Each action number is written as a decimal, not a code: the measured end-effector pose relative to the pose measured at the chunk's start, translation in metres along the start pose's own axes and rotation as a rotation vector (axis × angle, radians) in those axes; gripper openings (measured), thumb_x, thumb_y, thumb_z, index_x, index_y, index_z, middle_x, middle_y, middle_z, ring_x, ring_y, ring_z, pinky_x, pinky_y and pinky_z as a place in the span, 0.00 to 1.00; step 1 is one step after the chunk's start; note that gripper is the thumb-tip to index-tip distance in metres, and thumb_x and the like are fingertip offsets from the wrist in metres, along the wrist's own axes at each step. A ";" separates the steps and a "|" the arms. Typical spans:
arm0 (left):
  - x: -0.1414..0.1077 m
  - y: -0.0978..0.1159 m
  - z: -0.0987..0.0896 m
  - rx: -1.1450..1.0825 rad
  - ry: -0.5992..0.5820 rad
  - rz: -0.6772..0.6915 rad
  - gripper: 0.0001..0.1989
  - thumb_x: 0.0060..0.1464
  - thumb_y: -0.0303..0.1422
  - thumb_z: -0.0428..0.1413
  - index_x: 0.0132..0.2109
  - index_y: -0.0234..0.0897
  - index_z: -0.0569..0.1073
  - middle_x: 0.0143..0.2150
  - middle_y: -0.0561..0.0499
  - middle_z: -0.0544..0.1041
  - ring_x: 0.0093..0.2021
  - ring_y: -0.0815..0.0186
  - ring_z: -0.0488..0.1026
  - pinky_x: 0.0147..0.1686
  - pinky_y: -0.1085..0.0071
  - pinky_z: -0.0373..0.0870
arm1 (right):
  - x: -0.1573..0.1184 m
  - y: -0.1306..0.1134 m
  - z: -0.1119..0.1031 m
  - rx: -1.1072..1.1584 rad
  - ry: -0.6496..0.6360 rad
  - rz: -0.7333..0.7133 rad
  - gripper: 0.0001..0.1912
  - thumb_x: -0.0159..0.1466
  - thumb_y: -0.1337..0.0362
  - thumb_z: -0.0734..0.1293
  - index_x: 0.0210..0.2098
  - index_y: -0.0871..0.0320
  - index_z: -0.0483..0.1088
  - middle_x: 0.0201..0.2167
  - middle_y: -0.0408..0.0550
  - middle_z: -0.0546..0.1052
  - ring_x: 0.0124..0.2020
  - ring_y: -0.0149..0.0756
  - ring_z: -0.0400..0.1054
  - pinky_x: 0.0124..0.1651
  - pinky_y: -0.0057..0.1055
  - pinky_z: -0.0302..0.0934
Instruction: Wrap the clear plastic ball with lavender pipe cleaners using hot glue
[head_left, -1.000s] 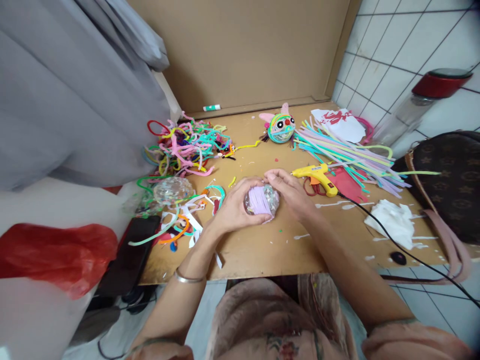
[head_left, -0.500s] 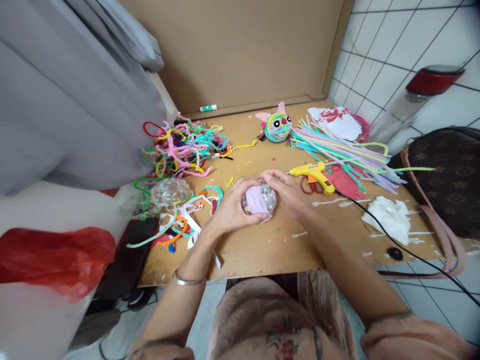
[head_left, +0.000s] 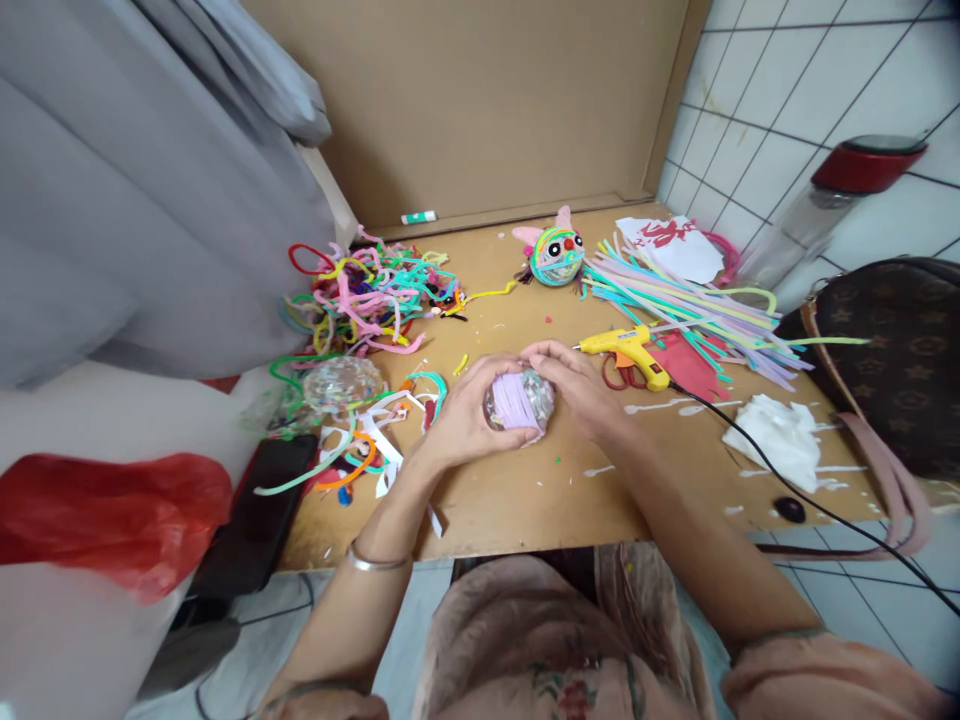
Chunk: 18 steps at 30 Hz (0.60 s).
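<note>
A round, clear ball (head_left: 519, 402) is partly wrapped in rows of lilac pipe cleaner, with shiny bare surface showing on its right. My left hand (head_left: 472, 408) grips it from the left, thumb across the near side and fingers over the far side. My right hand (head_left: 571, 385) is curled against its far right side; the fingertips are partly hidden there. Beyond, a finished-looking ball figure (head_left: 561, 258) with pink ears, eyes and a red nose stands on the table. Just right of my right hand lies a yellow hot glue gun (head_left: 626, 352).
Tangled pipe cleaners (head_left: 375, 290) heap at the back left. Straight pastel pipe cleaners (head_left: 690, 300) lie at the right, near a brown handbag (head_left: 885, 360) and a red-lidded bottle (head_left: 825, 200). A crumpled tissue (head_left: 776, 440) and black cord (head_left: 750, 445) are front right. Another clear ball (head_left: 343, 385) sits left.
</note>
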<state>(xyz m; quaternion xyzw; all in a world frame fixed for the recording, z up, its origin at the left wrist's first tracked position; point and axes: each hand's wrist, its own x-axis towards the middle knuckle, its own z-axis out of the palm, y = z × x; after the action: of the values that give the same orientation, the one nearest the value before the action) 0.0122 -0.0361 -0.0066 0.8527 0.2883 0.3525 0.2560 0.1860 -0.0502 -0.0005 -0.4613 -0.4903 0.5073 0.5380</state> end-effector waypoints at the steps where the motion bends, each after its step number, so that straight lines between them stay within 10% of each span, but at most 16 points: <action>1: 0.000 0.000 0.000 -0.008 0.004 -0.008 0.33 0.41 0.40 0.67 0.53 0.41 0.65 0.56 0.42 0.72 0.56 0.53 0.71 0.57 0.54 0.66 | 0.000 0.000 0.000 -0.006 -0.002 -0.002 0.11 0.54 0.55 0.65 0.32 0.55 0.69 0.32 0.41 0.72 0.38 0.34 0.65 0.43 0.33 0.59; 18: -0.003 0.004 0.005 -0.028 0.007 -0.113 0.37 0.38 0.40 0.68 0.55 0.41 0.63 0.56 0.42 0.71 0.54 0.52 0.72 0.56 0.53 0.68 | -0.001 0.004 -0.001 -0.010 -0.021 -0.035 0.13 0.49 0.59 0.69 0.33 0.55 0.67 0.31 0.41 0.71 0.34 0.33 0.67 0.42 0.35 0.61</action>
<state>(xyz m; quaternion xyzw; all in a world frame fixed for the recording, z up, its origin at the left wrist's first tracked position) 0.0154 -0.0420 -0.0082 0.8302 0.3318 0.3445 0.2862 0.1861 -0.0507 -0.0048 -0.4501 -0.5064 0.5002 0.5392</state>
